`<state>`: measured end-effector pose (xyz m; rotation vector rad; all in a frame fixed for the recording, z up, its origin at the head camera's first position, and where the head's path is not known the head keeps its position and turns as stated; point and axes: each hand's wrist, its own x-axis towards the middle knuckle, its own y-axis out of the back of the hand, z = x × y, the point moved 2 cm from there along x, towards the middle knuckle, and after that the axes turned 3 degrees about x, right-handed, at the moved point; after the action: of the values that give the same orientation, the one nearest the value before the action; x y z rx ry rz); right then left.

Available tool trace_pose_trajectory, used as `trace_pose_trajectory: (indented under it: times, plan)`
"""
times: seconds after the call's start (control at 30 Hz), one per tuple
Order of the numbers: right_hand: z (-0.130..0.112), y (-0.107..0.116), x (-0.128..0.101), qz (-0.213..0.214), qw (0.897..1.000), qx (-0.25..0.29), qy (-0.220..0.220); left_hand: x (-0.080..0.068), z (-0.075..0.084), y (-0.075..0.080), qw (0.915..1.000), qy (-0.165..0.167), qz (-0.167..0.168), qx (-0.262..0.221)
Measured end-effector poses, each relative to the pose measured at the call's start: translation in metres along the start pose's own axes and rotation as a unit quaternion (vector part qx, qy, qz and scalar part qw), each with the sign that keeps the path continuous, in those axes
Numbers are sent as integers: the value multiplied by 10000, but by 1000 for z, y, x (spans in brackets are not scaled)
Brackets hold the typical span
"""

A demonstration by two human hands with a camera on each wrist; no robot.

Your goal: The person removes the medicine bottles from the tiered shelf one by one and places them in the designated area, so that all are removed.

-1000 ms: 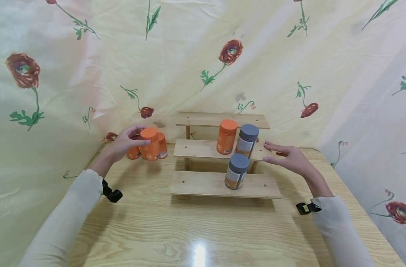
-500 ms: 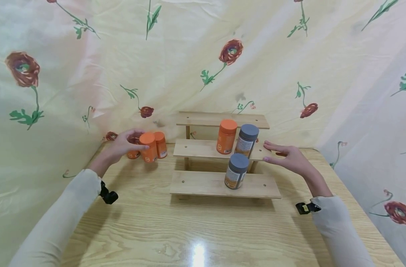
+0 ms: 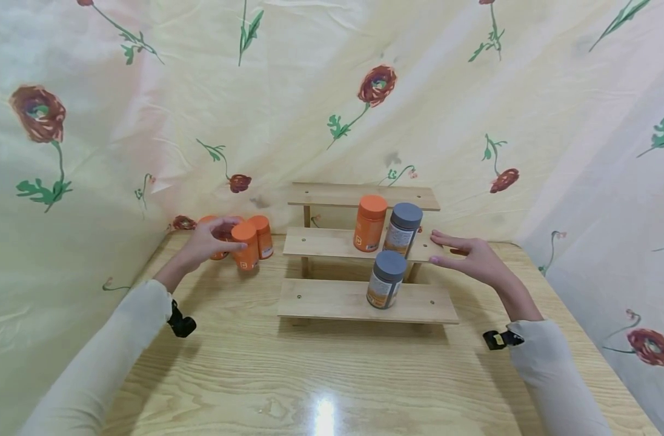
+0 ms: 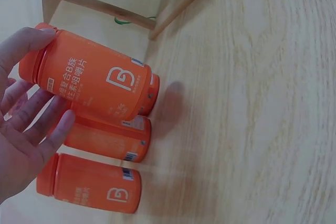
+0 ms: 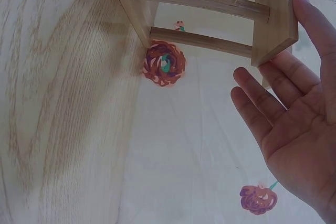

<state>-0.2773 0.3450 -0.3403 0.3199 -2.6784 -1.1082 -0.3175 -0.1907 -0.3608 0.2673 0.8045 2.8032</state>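
Note:
My left hand [image 3: 214, 240] grips an upright orange bottle [image 3: 246, 246] at the table's far left, thumb against its lid. In the left wrist view the fingers [image 4: 39, 121] lie behind that bottle [image 4: 100, 77], whose base is at the table top. Two more orange bottles [image 4: 113, 132] [image 4: 89, 190] stand close beside it. My right hand [image 3: 471, 257] hovers open at the right end of the stepped wooden shelf [image 3: 332, 300]; its palm [image 5: 286, 129] faces the shelf's end [image 5: 273, 19], not touching.
The middle step holds an orange bottle [image 3: 370, 223] and a grey-lidded bottle [image 3: 403, 229]. Another grey-lidded bottle [image 3: 385, 280] stands on the lowest step. The top step [image 3: 332, 195] is bare. A flowered cloth [image 3: 332, 91] hangs behind and at both sides.
My left hand has lowered the orange bottle down to the table, next to the other orange bottles. The right hand has stayed where it was.

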Motion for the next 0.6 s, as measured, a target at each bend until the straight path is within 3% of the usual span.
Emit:
trace_pose_trajectory:
  times: [0.3, 0.6]
  plan:
    - [0, -1, 0, 20, 10000, 15, 20, 14, -42, -9, 9999, 129, -1, -36]
    - [1, 0, -1, 12, 10000, 11, -9, 14, -50, -20, 9980, 344, -84, -523]
